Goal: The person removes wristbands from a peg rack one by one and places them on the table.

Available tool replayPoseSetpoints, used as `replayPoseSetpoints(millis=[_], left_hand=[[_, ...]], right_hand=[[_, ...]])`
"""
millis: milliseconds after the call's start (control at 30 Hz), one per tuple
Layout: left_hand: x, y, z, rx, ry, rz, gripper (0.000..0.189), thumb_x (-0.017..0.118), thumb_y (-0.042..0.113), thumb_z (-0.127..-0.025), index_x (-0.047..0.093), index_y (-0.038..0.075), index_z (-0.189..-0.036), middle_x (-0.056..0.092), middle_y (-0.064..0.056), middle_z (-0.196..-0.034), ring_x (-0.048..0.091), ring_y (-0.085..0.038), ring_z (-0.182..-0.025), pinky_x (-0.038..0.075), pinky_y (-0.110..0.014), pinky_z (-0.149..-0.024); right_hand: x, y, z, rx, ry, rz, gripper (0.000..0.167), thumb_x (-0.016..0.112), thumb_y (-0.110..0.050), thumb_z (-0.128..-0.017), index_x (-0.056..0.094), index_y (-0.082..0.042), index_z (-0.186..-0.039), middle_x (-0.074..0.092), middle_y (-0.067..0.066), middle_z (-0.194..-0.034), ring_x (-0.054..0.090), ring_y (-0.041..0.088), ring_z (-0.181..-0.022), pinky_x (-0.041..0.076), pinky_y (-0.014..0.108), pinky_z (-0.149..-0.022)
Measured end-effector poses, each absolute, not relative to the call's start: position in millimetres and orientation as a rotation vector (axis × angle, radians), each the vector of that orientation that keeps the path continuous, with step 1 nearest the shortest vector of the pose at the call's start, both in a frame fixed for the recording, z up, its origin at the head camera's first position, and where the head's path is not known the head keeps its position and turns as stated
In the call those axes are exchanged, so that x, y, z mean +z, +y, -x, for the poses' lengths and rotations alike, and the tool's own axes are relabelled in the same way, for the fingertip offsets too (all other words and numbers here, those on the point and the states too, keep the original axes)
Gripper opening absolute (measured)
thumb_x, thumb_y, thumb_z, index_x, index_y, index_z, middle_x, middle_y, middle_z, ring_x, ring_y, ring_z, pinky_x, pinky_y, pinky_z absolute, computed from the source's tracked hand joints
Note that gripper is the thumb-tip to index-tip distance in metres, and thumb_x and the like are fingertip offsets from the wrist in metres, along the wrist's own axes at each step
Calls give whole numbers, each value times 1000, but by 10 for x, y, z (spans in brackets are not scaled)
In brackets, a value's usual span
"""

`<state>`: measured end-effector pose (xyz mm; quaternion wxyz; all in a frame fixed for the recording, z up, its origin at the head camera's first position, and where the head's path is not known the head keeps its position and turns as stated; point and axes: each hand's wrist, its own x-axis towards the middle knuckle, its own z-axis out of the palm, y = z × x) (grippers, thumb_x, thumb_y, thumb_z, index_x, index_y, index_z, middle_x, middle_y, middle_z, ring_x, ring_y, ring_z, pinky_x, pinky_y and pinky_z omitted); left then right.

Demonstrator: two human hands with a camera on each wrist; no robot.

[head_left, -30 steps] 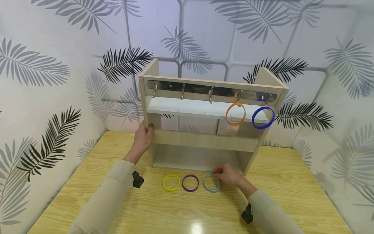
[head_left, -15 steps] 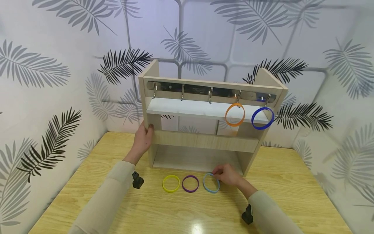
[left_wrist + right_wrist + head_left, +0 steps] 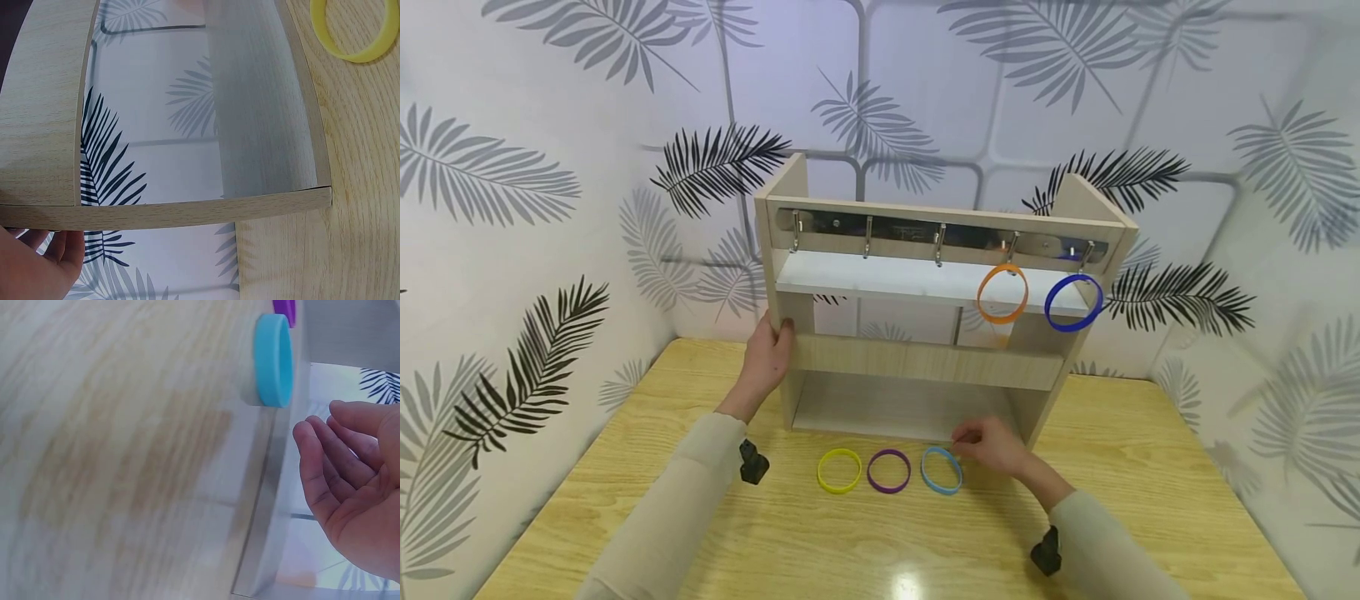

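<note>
gripping the shelf rack [image 3: 925,361] by its left upright with the left hand [image 3: 766,358], thumb at the front edge and fingers bent along the outer side. can't really make out the left fingertips, partly hidden by that panel. got the right hand [image 3: 992,446] low in front of the rack, towards its right end, fingers loosely curved and close to each other, thumb tip a bit apart from the index tip, pinching nothing. as for the light blue ring [image 3: 269,362], lying on the wood-grain table [image 3: 820,550] just beside those fingertips, with a gap pretty clear in the right wrist view. next to it, in a row going left, the purple ring [image 3: 889,490] and then the yellow ring [image 3: 357,57], all apart. up on the metal hook strip [image 3: 910,231], hanging: dark blue ring [image 3: 1066,327] off the rightmost hook, orange ring [image 3: 999,320] off the one beside it.
</note>
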<state>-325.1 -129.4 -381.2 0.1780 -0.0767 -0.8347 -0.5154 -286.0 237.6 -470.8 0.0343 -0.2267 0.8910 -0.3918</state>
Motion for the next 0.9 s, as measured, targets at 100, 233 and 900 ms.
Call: replayPoseSetpoints(millis=[100, 233, 900], left_hand=[[-3818, -1296, 3258, -1456, -2363, 215, 48, 34, 24, -102, 32, -3, -141, 48, -28, -129, 50, -40, -113, 42, -54, -91], [-3818, -1298, 3260, -1467, -2357, 221, 48, 34, 24, -102, 32, -2, -142, 47, -28, -131, 49, -39, -116, 41, -54, -92], [-3830, -1302, 3261, -1482, -2364, 214, 48, 33, 25, -102, 32, 0, -142, 46, -27, -133, 48, -38, -117, 40, -54, -93]], right_hand=[[-4639, 2403, 2840, -1174, 2754, 697, 16, 64, -6, -87, 68, 5, -97, 69, 10, -86, 62, 17, -70, 50, 27, -55], [-4537, 2421, 2804, -1143, 2787, 679, 16, 64, -9, -88, 68, 4, -98, 68, 7, -86, 61, 14, -70, 49, 26, -57], [-4081, 2515, 2666, -1185, 2939, 704, 12, 66, -12, -88, 71, -5, -97, 68, 3, -89, 63, 18, -81, 51, 30, -66]])
